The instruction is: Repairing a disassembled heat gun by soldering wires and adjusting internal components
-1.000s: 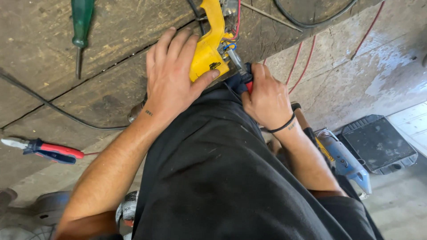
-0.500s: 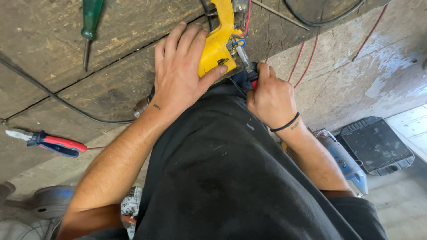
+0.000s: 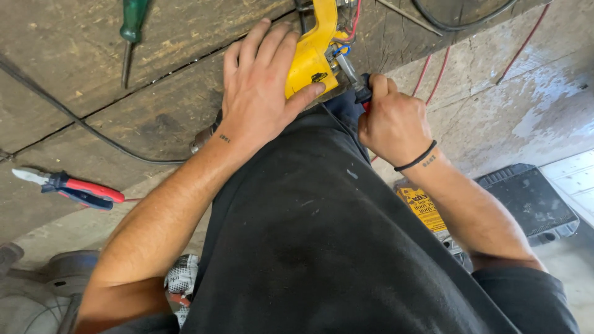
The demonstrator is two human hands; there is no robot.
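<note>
Plainly the work is midway: the yellow tool housing (image 3: 311,52) lies at the far edge of the wooden bench (image 3: 80,80), its coloured wires (image 3: 346,31) bared, so it reads as opened but not yet closed up; the left hand (image 3: 263,93) lies spread and flat on it, thumb hooked under its near end, pinning it down; the right hand (image 3: 393,120) is fisted round the dark and red handle of a tool (image 3: 362,93) whose metal tip reaches into the wiring; what the tip does there I cannot tell. Left on the bench lie red-handled pliers (image 3: 77,188) and a green screwdriver (image 3: 133,28), untouched. Against the earlier frame both hands keep their grips; only the view has slid slightly, the pliers sitting a little lower.
</note>
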